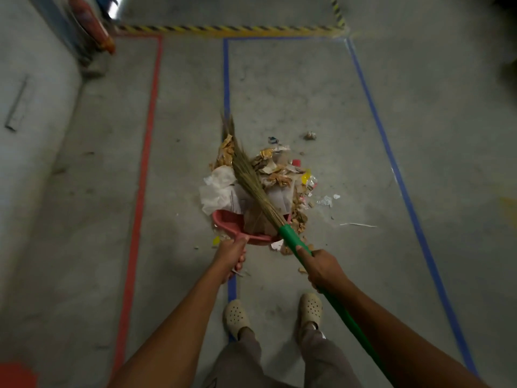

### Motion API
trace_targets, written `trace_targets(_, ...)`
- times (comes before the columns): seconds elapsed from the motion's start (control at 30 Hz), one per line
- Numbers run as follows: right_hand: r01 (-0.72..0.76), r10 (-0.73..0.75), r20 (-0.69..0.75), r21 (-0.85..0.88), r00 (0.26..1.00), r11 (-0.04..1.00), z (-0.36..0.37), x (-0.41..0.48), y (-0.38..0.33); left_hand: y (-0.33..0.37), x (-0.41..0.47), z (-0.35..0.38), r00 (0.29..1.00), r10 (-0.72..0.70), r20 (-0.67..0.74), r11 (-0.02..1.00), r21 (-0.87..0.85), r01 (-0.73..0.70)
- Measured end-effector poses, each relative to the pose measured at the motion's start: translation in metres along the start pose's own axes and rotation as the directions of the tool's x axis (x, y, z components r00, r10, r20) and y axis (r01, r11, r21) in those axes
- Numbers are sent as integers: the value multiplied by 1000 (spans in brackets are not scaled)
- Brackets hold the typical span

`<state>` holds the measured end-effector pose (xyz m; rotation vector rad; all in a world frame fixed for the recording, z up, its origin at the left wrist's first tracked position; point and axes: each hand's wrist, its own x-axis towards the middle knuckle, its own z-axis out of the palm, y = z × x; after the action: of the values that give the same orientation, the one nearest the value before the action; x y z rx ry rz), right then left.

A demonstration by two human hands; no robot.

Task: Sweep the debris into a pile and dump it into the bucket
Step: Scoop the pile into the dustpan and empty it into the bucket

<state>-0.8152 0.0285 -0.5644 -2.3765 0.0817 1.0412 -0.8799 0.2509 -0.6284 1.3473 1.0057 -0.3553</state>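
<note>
A pile of debris (275, 175), paper scraps, wrappers and white plastic, lies on the concrete floor ahead of my feet. A pink dustpan (228, 224) rests at the pile's near edge with some paper in it. My left hand (232, 254) grips the dustpan's handle. My right hand (324, 268) holds the green handle of a grass broom (253, 183), whose bristles lie across the pile, pointing away from me. An orange-red object (14, 375) shows at the bottom left corner; I cannot tell whether it is the bucket.
Loose scraps (326, 201) and a crumpled ball (310, 135) lie right of the pile. Blue tape lines (391, 152) and a red tape line (147, 152) mark the floor. A grey wall (25, 107) stands left, with a red fire extinguisher (93, 23) beside it. My shoes (236, 317) are below.
</note>
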Motion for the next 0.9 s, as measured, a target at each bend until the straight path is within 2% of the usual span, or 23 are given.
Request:
trace_targets(0.2,24,-23,-24,20,999,1000,-14,-21,-19,21,-31,-14,998,67,-22,998,-4,-67)
trace_targets(0.37,75,-74,-4,19,997,997,-31,-25,-17,32,-57,-4,990,92,-103,994,-46,-97)
trace_targets(0.6,202,-199,39,-109,979,973,-53,-27,-5,21,-86,26,972,70,-224,987,-124,-100)
trace_targets(0.9,364,-329,170,-250,929,897,-59,-25,7,-10,-123,38,941,17,-337,966,-236,-102)
